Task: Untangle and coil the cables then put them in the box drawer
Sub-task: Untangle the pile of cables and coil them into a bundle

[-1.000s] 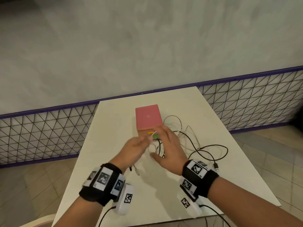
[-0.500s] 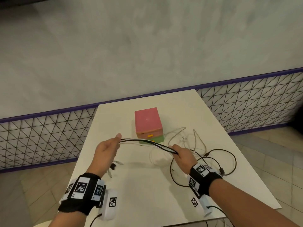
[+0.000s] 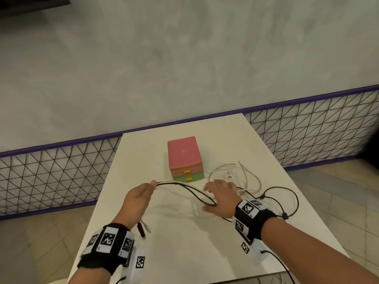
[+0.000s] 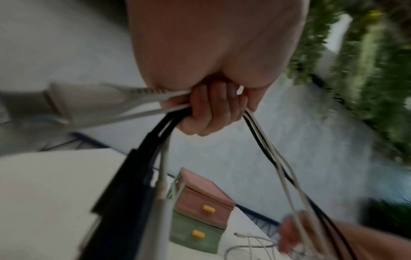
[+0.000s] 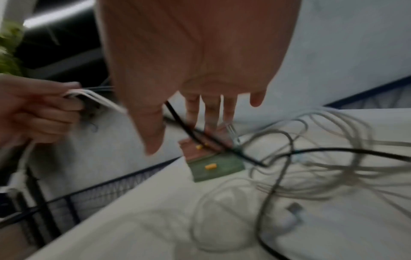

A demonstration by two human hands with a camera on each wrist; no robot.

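My left hand (image 3: 141, 194) (image 4: 211, 112) grips a bunch of black and white cables (image 3: 180, 186) (image 4: 275, 158) above the table; their plug ends (image 3: 142, 228) hang down under my wrist. The strands sag rightward to my right hand (image 3: 220, 194) (image 5: 200, 114), whose fingers are spread straight, with a black cable (image 5: 182, 123) running between thumb and fingers. Loose white cables (image 3: 244, 175) and a black cable (image 3: 287, 199) lie tangled on the table to the right. The small box (image 3: 183, 156) (image 5: 213, 163) has a pink top drawer and a green bottom drawer, both closed, with yellow handles.
The white table (image 3: 184, 242) backs onto a purple-railed mesh fence (image 3: 51, 171) and a grey wall. Tiled floor lies on both sides. The table's right edge runs close to the black cable's plug (image 3: 285, 216).
My hands came apart and stretched the cable bunch between them. In the last half second the right hand went from gripping the strands to spread fingers, a little farther forward.
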